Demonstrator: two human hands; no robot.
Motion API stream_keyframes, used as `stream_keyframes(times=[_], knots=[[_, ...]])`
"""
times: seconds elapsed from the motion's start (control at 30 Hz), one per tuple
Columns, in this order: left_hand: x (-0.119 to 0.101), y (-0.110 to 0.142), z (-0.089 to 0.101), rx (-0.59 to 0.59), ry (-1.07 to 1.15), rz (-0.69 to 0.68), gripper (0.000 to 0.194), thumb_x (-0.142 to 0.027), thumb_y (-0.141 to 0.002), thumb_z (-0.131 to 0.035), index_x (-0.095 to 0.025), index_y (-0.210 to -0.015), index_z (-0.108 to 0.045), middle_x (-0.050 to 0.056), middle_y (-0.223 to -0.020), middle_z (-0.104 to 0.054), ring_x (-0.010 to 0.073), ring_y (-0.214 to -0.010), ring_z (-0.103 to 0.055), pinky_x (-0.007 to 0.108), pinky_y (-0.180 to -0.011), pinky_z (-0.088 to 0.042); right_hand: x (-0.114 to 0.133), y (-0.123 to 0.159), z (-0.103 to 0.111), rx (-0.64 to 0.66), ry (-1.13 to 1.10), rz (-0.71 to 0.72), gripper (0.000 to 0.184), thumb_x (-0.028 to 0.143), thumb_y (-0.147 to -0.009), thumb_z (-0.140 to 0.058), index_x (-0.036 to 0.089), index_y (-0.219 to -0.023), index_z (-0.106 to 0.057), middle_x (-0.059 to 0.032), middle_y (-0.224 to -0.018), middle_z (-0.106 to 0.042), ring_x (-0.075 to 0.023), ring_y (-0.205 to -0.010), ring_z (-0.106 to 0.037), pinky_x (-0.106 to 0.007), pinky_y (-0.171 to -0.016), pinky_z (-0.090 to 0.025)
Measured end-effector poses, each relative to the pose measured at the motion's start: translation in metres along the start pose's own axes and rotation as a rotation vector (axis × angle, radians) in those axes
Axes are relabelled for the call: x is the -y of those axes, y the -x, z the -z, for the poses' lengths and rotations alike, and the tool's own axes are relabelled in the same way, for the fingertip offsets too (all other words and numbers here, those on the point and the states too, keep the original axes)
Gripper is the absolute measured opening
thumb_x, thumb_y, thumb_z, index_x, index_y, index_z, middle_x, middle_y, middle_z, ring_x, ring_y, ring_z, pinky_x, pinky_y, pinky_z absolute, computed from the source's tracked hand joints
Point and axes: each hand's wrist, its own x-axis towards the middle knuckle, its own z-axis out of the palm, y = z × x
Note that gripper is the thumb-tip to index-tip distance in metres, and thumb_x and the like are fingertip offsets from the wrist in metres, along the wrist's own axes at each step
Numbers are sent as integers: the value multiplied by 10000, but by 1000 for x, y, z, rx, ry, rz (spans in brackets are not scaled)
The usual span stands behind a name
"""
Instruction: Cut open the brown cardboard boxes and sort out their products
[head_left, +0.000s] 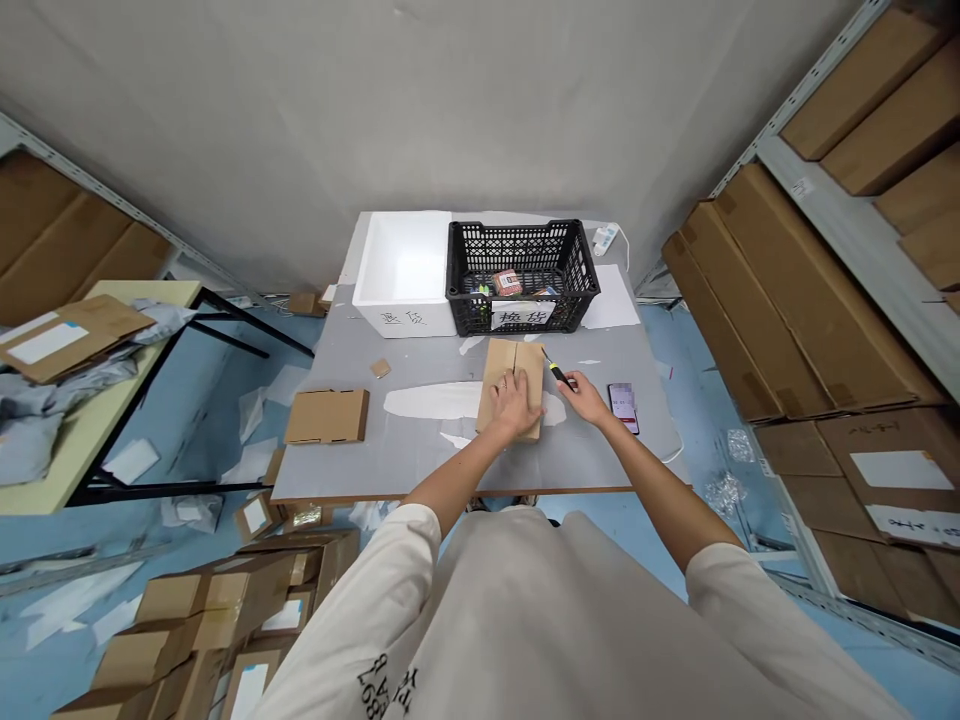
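Note:
A brown cardboard box lies on the grey table, a dark seam running along its top face. My left hand rests on top of it with the fingers spread. In my right hand is a black and yellow utility knife, its tip by the box's upper right corner. Whether the blade touches the cardboard I cannot tell. To the right of that hand lies a phone with a lit screen. A flat brown carton and a small brown piece are on the left.
Behind the box stand a white bin and a black plastic crate with small items inside. A power strip is at the back right. Shelves with cartons rise on the right; a side table and stacked boxes are left.

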Motion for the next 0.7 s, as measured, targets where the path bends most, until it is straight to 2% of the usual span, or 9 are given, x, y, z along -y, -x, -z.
stream_keyframes(times=[0.07, 0.13, 0.2, 0.3, 0.37, 0.5, 0.6, 0.7], knots=[[-3, 2, -4, 44, -40, -51, 973, -547, -780, -695, -163, -1553, -246, 248, -1600, -261, 428, -1427, -309, 581, -1119, -288, 0, -5, 4, -45, -7, 27, 447, 601, -880, -562, 214, -1100, -604, -112, -1222, -626, -242, -1106, -609, -386, -1011, -465], [2, 4, -3, 100, -85, -159, 987, -432, -740, -743, -189, -1553, -240, 237, -1613, -240, 422, -1440, -287, 590, -1120, -277, 0, -9, 4, -77, -36, 48, 453, 611, -875, -562, 219, -1098, -604, -112, -1248, -619, -248, -1171, -586, -399, -1056, -441], [14, 4, 3, 155, -142, -312, 1021, -283, -693, -761, -228, -1557, -219, 204, -1626, -233, 398, -1466, -253, 588, -1136, -254, -2, -10, 3, -79, -77, 39, 457, 620, -876, -557, 226, -1103, -597, -102, -1252, -634, -248, -1194, -581, -404, -1060, -441], [36, 1, 14, 192, -218, -494, 1087, -111, -647, -725, -269, -1567, -169, 158, -1630, -253, 350, -1496, -210, 569, -1170, -197, -4, -8, -2, -32, -137, -47, 441, 630, -874, -561, 232, -1062, -592, -80, -1140, -694, -240, -1104, -636, -395, -1000, -482], [47, 1, 20, 175, -214, -541, 1094, -100, -654, -722, -247, -1572, -145, 162, -1600, -307, 342, -1483, -239, 557, -1177, -186, -6, -4, -5, 1, -190, -110, 420, 627, -874, -572, 233, -1019, -587, -69, -1049, -720, -234, -1021, -674, -387, -945, -506], [52, 7, 19, 124, -159, -567, 904, -236, -779, -709, -212, -1539, -220, 166, -1498, -427, 330, -1411, -347, 498, -1158, -248, -9, 6, -4, 60, -327, -173, 403, 613, -866, -606, 233, -998, -579, -75, -1023, -734, -223, -941, -714, -354, -838, -532], [46, 12, 13, 104, -171, -545, 830, -248, -790, -718, -209, -1496, -283, 164, -1437, -468, 327, -1381, -383, 463, -1137, -290, -13, 14, 7, 145, -374, -173, 436, 625, -853, -626, 234, -1042, -594, -84, -1065, -733, -218, -916, -717, -318, -753, -537], [41, 11, 9, 74, -203, -546, 833, -213, -755, -745, -185, -1464, -309, 167, -1376, -495, 330, -1344, -416, 468, -1163, -256, -19, 20, 28, 200, -270, -152, 465, 655, -863, -593, 224, -1031, -637, -66, -995, -733, -203, -865, -696, -287, -701, -522]])
